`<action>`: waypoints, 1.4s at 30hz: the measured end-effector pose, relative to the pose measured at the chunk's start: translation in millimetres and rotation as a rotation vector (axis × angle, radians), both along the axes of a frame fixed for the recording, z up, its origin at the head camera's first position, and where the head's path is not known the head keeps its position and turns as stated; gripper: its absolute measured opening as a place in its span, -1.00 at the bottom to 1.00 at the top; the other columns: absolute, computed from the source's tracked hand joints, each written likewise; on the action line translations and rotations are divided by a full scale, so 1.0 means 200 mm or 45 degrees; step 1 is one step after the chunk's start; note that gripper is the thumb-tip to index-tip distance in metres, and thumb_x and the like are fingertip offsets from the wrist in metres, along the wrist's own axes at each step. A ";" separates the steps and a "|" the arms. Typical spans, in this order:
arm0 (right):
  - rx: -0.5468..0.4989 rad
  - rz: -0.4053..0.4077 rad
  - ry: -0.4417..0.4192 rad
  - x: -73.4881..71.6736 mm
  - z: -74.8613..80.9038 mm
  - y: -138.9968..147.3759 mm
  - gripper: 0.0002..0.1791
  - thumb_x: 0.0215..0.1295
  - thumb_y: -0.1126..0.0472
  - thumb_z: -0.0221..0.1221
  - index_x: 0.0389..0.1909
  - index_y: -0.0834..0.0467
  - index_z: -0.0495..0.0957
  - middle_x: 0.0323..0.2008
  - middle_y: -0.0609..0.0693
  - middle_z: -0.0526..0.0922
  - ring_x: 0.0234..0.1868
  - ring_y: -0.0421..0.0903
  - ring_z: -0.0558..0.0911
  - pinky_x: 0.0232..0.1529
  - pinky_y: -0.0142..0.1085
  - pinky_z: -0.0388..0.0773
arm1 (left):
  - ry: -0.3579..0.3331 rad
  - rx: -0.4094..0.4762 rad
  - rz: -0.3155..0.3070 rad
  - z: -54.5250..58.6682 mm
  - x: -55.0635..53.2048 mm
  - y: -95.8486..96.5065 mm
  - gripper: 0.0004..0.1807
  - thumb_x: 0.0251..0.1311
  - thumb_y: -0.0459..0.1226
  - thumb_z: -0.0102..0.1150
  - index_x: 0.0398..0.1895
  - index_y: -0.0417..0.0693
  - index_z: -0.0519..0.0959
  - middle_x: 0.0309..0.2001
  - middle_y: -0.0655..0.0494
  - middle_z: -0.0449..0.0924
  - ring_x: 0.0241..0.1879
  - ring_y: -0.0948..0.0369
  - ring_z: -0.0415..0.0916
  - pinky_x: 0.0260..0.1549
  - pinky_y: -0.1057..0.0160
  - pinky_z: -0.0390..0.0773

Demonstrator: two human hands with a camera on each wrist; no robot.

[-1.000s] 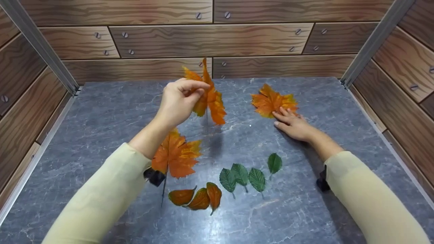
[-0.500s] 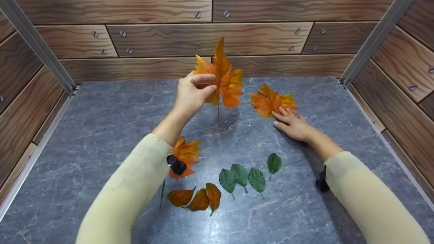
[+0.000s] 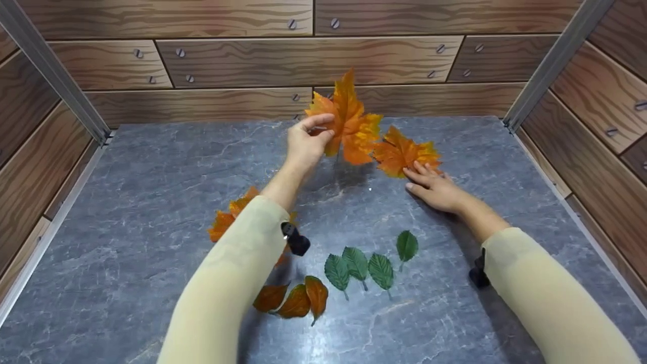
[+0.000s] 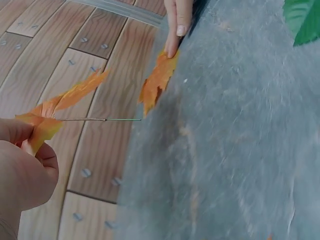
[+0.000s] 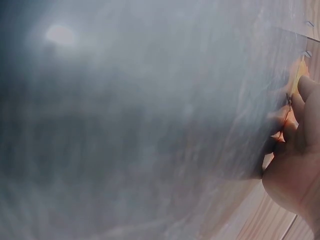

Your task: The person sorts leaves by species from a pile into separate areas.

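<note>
My left hand (image 3: 308, 142) pinches an orange and yellow artificial maple leaf (image 3: 356, 129) near one edge, holding it upright above the table's far part. In the left wrist view its thin wire stem (image 4: 97, 119) points away from the hand. A second artificial maple leaf (image 3: 397, 153) lies on the table just right of it. On that leaf's near edge rest the fairly straight fingers of my right hand (image 3: 435, 189). A third maple leaf (image 3: 225, 222) lies partly hidden beneath my left forearm. The right wrist view shows my right hand (image 5: 295, 150) only at its edge.
Several small green leaves (image 3: 356, 263) lie on the grey marbled table (image 3: 151, 172), nearer to me. Left of them is a cluster of brown-orange leaves (image 3: 295, 302), partly covered by my left sleeve. Wood-patterned panels (image 3: 308, 60) wall the back and sides.
My left hand has moved right with its maple leaf, bringing it beside the one on the table. The held leaf has turned from nearly edge-on to face-on. My right hand stays in place.
</note>
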State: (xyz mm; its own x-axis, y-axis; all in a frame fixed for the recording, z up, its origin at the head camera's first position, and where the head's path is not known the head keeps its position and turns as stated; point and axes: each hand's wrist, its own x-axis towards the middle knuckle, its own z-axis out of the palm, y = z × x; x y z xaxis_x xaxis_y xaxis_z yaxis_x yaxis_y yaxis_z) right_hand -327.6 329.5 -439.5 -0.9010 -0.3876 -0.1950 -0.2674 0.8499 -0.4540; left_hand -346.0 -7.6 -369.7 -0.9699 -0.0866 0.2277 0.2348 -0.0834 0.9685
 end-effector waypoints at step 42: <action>-0.006 -0.011 0.030 0.01 -0.02 0.01 -0.28 0.73 -0.21 -0.17 0.71 0.06 0.08 0.70 0.22 -0.20 0.67 0.33 -0.30 0.52 0.39 -0.50 | -0.506 -0.187 -0.083 -0.32 -0.11 0.01 -0.29 0.11 -0.76 -0.05 0.34 -0.26 0.61 0.15 -0.13 0.62 -0.27 0.15 0.45 -0.54 0.41 0.29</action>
State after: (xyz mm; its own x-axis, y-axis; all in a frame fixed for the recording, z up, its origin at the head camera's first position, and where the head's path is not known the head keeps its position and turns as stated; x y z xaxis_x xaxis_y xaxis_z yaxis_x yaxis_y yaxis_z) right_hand -326.4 331.1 -442.5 -0.9085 -0.3807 -0.1722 -0.2706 0.8502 -0.4516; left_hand -367.0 -5.7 -434.2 -0.9870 -0.0165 -0.1597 -0.1604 0.0602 0.9852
